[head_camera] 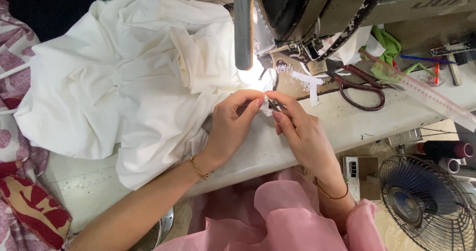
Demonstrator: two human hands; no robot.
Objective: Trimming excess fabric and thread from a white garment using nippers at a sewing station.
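Between your fingertips, just in front of the sewing machine (317,13), sits a small edge of the white fabric (124,77), and that pinched bit is where the work is. The rest of the cloth lies bunched across the left half of the desk (377,117) and hangs over its near edge. Your left hand (233,124) is curled nearly shut, thumb and forefinger nipping the fabric edge. Your right hand (297,127) is closed around a small metal tool (273,104), which looks like a thread snip or tweezers, with its tip meeting the same spot.

You seem to be at a trimming or picking step on a seam end, judging by that grip. The next move calls for a steady pinch with the left and a fine, short action with the right, keeping the tip clear of the cloth itself.

Much is hard to make out: the tool is mostly covered by your fingers, so I cannot tell its kind for sure. The lamp's glare whitens the fabric at the needle area, and the needle itself is hidden. Dark red scissors (359,85) and a clear ruler (431,97) lie to the right, well apart from your 2 hands.
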